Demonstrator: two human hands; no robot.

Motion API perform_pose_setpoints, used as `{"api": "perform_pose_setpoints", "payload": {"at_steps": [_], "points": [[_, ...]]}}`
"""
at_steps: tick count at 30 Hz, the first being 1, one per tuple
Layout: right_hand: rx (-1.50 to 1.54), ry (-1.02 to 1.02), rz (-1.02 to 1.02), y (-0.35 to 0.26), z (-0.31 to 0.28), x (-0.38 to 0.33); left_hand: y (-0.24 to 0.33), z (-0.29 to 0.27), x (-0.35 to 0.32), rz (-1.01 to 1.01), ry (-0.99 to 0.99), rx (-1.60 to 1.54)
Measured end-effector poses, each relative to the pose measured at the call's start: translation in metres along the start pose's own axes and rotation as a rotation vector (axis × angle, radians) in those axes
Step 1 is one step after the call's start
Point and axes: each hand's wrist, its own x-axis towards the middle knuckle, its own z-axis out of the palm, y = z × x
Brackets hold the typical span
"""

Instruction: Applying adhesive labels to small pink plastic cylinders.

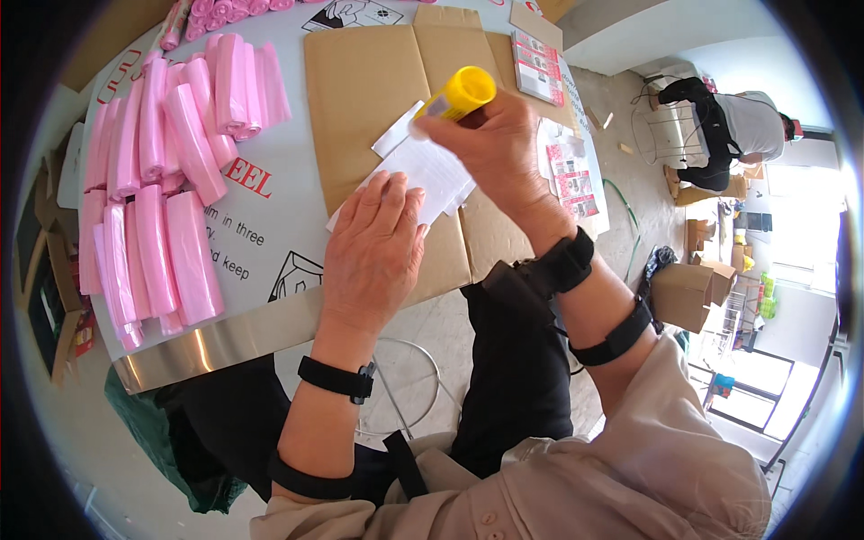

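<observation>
Left hand [373, 247]: laid flat, fingers spread and extended, palm pressed down on the white paper slip [430, 175]; nothing is gripped.
Right hand [493, 148]: closed around a yellow glue stick [461, 94], held tilted with the yellow end up and toward the camera; the lower end is hidden by the fingers.
Paper slip: spread on the flattened brown cardboard [364, 90], partly covered by the left fingertips, just under the right hand.
Cardboard: spread over the white tabletop [261, 229], reaching its near edge.
Pink rolls [166, 180]: many are piled on the left part of the tabletop, well apart from both hands.
Printed pink-and-white cards [569, 175]: lying at the right edge of the cardboard, near the right wrist.
Background: another person [733, 135] is seen bent over on the floor at far right, beside cardboard boxes [688, 292].
</observation>
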Motion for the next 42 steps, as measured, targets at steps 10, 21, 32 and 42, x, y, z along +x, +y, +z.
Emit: {"api": "perform_pose_setpoints", "payload": {"at_steps": [10, 21, 32, 42], "points": [[0.174, 0.015, 0.016, 0.015, -0.007, 0.005, 0.001, 0.001, -0.001, -0.01, -0.014, 0.008], [0.101, -0.026, 0.081, 0.007, -0.01, -0.006, 0.002, -0.001, -0.001, -0.019, -0.018, 0.01], [0.154, -0.065, 0.031, 0.0, -0.002, -0.003, 0.002, -0.001, 0.001, -0.007, -0.005, -0.004], [-0.062, -0.167, -0.059, -0.003, -0.025, -0.04, 0.0, 0.0, -0.002, -0.006, 0.002, 0.018]]}}
